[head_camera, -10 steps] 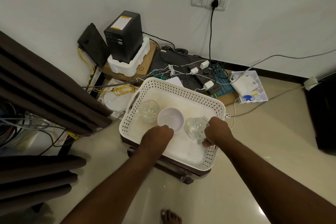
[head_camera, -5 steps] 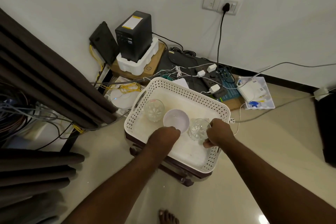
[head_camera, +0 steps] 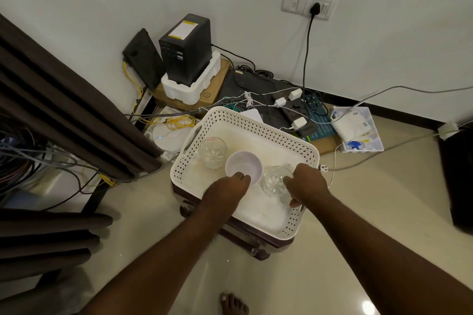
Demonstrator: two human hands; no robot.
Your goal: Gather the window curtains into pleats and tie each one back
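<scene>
Curtains (head_camera: 76,115) hung untied; all left. Our l. hand (head_camera: 225,190) curled at bowl (head_camera: 243,165), grip unclear; r. hand (head_camera: 308,181) gripped glass (head_camera: 275,183).

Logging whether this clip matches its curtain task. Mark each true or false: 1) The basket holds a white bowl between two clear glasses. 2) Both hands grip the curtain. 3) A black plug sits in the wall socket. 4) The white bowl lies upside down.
1) True: in the white basket, the white bowl stands between two clear glasses.
2) False: the left hand and right hand are both at the basket. The dark curtain hangs apart from them on the left.
3) True: the black plug is in the wall socket.
4) False: the bowl stands with its opening up.
</scene>
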